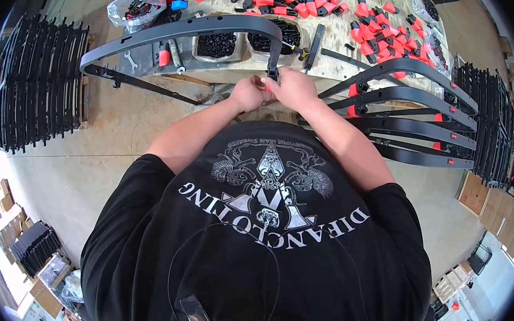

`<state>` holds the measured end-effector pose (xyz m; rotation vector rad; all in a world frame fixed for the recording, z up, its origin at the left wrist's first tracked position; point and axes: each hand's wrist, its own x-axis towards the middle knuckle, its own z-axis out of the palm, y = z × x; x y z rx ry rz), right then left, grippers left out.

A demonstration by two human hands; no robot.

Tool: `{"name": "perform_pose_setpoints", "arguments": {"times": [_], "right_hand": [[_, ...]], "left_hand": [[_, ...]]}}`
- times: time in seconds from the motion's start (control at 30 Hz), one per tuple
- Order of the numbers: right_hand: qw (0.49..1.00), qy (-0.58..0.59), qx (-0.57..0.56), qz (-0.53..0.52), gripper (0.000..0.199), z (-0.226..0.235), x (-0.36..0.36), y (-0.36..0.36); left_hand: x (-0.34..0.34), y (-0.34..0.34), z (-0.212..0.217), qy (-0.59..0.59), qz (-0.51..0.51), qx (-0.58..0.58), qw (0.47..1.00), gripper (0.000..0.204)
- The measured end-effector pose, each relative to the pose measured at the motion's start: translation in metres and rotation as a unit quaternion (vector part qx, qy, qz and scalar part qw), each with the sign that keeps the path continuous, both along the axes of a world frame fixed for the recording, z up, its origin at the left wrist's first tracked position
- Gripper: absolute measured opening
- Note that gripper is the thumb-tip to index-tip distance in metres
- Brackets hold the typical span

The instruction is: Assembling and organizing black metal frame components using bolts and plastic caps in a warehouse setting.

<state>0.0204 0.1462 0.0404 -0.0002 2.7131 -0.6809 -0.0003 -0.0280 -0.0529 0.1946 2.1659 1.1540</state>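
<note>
- Your black frame (186,27) was in front of you, its arched bar crossing above the near part of the bench (335,38) in view and its end bending down to your hands.
- Your right hand (297,89) had its fingers closed around that downturned end, thumb beside a small red piece (267,88).
- Your left hand (248,94) met it there with fingers curled inward; the hands hid the contact, so I couldn't tell how far those fingers were open or what they held.
- The step in hand looked like fitting or adjusting the red piece at the frame's end; the next move seemed to call for steadying the bar with one hand while the other seated or checked the piece.
- The bench's near edge ran just beyond your hands, and bins of black parts (218,46) sat behind it, under the arch in view, so dropping the bar risked knocking them.
- To your right, the stacked frames (419,124) rose close by your forearm, leaving little room to swing.
- To your left, bare floor (115,142) gave more room, though the frame's rounded end overlapped the left rack (40,83) in view.
</note>
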Motion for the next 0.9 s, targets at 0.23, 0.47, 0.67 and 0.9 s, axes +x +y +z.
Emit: {"name": "perform_pose_setpoints", "arguments": {"times": [0.23, 0.47, 0.67, 0.9], "right_hand": [[0.669, -0.349, -0.599, -0.269, 0.060, -0.038, 0.022, 0.038], [0.457, -0.322, -0.803, -0.209, 0.078, 0.014, 0.046, 0.032], [0.476, -0.304, -0.798, -0.212, 0.077, 0.017, 0.046, 0.028], [0.511, -0.289, -0.783, -0.205, 0.053, 0.019, 0.047, 0.024]], "left_hand": [[-0.003, -0.025, 0.047, 0.036, -0.040, -0.111, 0.992, 0.066], [0.019, -0.022, 0.155, 0.276, -0.065, 0.120, 0.951, 0.029], [0.022, -0.006, 0.161, 0.396, -0.205, 0.031, 0.894, 0.036], [0.021, -0.006, 0.148, 0.391, -0.175, 0.041, 0.903, 0.024]]}}
